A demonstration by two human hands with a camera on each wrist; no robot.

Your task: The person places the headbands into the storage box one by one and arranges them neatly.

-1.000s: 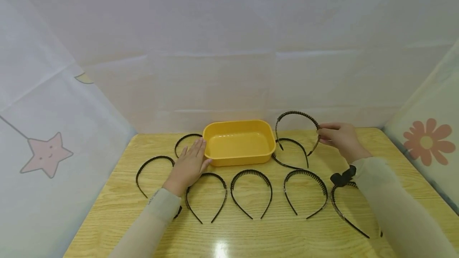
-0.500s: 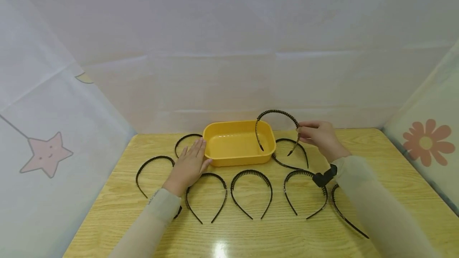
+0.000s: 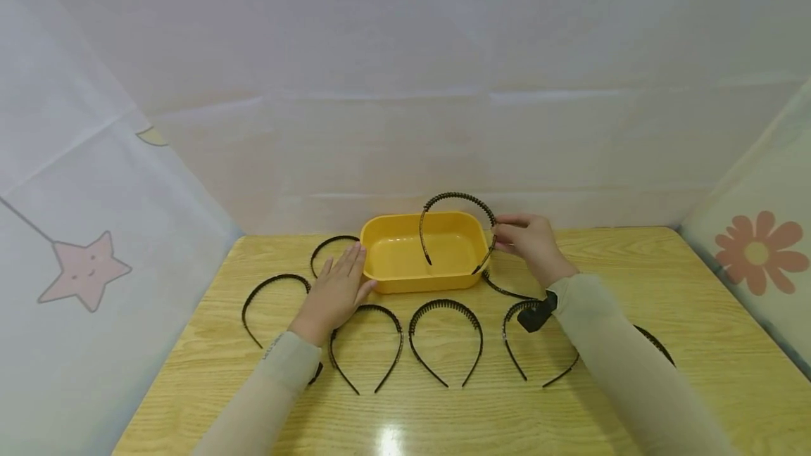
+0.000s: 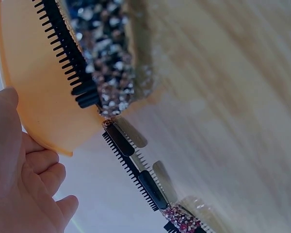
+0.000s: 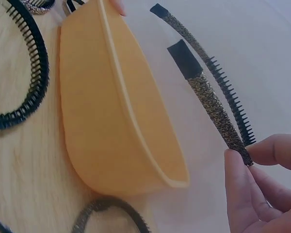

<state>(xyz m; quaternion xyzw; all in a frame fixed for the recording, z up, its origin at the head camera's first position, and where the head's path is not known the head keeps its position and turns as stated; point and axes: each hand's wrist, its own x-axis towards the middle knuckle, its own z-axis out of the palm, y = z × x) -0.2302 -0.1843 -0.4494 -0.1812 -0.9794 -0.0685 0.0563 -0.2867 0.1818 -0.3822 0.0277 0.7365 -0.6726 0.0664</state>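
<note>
My right hand point(image 3: 532, 248) pinches one side of a black toothed headband point(image 3: 457, 195) with gold glitter. The headband is raised over the right part of a yellow plastic basin point(image 3: 418, 285), its ends pointing down. In the right wrist view, thumb and fingers grip the glittery band point(image 5: 211, 104) beside the basin point(image 5: 92, 97). Fingers extended, my left hand point(image 3: 332, 301) touches the basin's left end. A rhinestone-covered headband point(image 4: 111, 63) looms near the left wrist camera.
Several headbands lie on the wooden table point(image 3: 443, 421): one at the left point(image 3: 279, 276), one behind the left hand, three in front, one partly hidden right of the basin point(image 3: 507, 293), one under the right forearm point(image 3: 655, 342). White sheeting encloses the back and sides.
My right hand has carried the headband leftward, from right of the basin to above its right part. My left hand stays at the basin's left end.
</note>
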